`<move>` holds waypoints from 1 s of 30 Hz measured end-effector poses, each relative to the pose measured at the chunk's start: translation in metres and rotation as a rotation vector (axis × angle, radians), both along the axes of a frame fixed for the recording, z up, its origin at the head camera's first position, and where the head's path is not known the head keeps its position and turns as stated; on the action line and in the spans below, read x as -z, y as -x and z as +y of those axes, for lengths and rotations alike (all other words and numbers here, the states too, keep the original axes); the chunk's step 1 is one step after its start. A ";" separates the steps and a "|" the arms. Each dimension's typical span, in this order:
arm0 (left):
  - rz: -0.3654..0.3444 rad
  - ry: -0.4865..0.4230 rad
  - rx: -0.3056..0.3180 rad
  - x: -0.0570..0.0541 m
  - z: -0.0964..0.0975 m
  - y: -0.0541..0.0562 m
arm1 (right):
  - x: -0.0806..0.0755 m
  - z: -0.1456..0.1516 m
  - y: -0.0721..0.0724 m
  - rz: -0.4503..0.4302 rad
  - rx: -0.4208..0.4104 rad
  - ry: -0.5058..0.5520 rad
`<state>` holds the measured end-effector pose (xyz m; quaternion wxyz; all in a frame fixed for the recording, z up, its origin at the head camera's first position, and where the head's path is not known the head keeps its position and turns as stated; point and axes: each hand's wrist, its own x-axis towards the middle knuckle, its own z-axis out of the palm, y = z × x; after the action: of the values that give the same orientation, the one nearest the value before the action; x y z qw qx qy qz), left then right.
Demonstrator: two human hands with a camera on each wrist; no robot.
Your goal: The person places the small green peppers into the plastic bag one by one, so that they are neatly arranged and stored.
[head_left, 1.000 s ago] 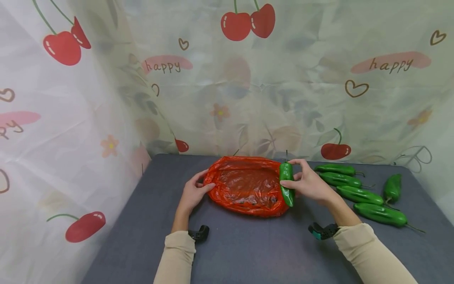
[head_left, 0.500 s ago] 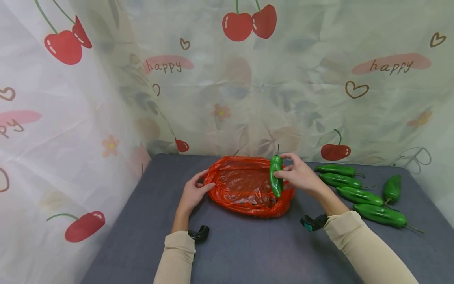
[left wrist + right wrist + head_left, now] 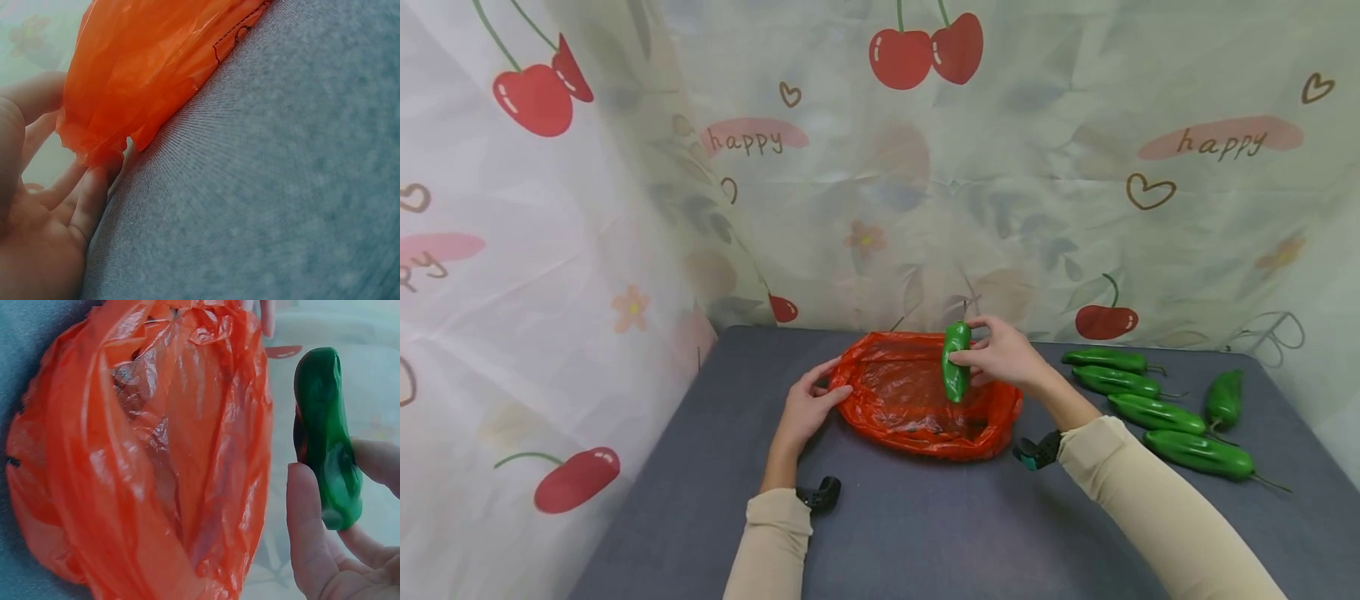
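An orange plastic bag (image 3: 917, 396) lies open on the grey table (image 3: 925, 525). My right hand (image 3: 996, 357) holds a green pepper (image 3: 956, 372) upright over the bag's mouth; in the right wrist view the pepper (image 3: 327, 434) is pinched between thumb and fingers beside the bag (image 3: 144, 456). My left hand (image 3: 811, 406) pinches the bag's left rim, and the left wrist view shows its fingers (image 3: 87, 187) holding the orange plastic (image 3: 144, 69).
Several more green peppers (image 3: 1157, 410) lie on the table at the right, one small pepper (image 3: 1223, 398) farthest right. A cherry-print curtain (image 3: 880, 167) closes off the back and left sides.
My right hand has carried the pepper left, from the bag's right edge to above its opening. The left hand has kept its hold on the rim.
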<state>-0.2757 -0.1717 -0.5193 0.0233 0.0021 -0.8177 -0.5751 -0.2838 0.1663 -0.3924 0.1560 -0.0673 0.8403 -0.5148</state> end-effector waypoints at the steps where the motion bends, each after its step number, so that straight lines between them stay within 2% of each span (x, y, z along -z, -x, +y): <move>1: 0.001 0.001 -0.002 0.001 0.000 0.000 | -0.001 -0.002 0.001 0.000 -0.003 -0.012; 18: 0.019 -0.009 -0.006 0.002 -0.001 -0.001 | 0.004 -0.038 0.013 0.015 -0.037 -0.148; 30: 0.016 -0.019 0.002 0.000 0.000 0.000 | 0.014 -0.068 0.015 0.013 -0.087 -0.204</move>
<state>-0.2758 -0.1713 -0.5194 0.0292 -0.0030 -0.8120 -0.5830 -0.2993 0.0985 -0.4067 0.1787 -0.0909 0.8857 -0.4188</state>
